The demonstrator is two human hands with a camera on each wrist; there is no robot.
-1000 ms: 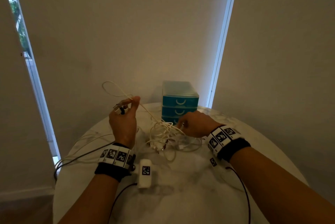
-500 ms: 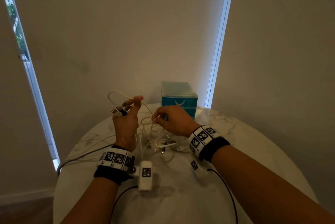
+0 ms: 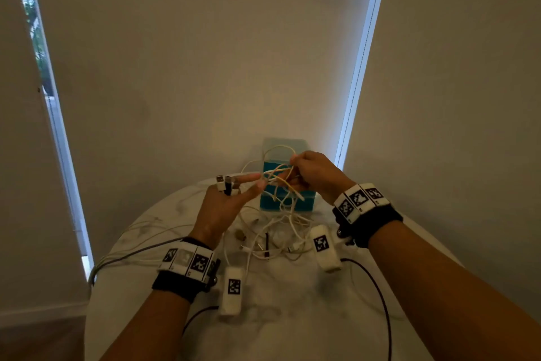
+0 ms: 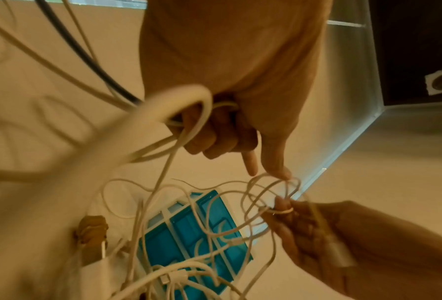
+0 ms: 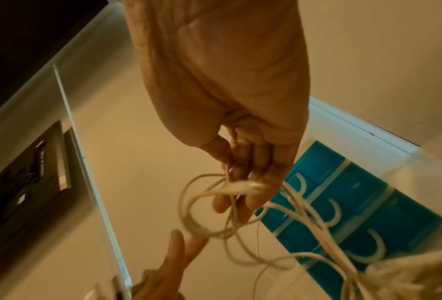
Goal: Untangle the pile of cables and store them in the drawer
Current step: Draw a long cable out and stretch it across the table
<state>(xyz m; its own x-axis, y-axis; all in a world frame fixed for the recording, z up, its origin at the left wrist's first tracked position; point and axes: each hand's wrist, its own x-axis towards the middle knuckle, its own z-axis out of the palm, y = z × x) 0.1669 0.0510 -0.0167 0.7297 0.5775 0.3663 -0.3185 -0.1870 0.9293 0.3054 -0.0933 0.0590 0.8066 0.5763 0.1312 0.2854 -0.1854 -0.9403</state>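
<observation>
A tangle of white cables [image 3: 278, 232] lies on the round marble table [image 3: 292, 316] in front of a blue three-drawer box [image 3: 304, 202], whose drawers look shut. My left hand [image 3: 225, 202] is raised over the pile; its lower fingers curl round cable plugs [image 3: 227, 182] while the index finger and thumb point toward the loops. My right hand [image 3: 313, 173] is lifted in front of the box and pinches a bunch of thin cable loops [image 3: 278, 176]. In the left wrist view the loops [image 4: 274, 194] hang between both hands. In the right wrist view the loops [image 5: 215, 203] dangle from the fingers.
Wrist camera units [image 3: 232, 287] [image 3: 323, 246] hang under both wrists with black leads trailing over the table. A grey cable [image 3: 128, 258] runs off the table's left edge. Walls and bright window strips stand close behind the box.
My right hand has risen from the pile, lifting cable loops up in front of the box. My left hand moved right toward it with its index finger and thumb stretched out.
</observation>
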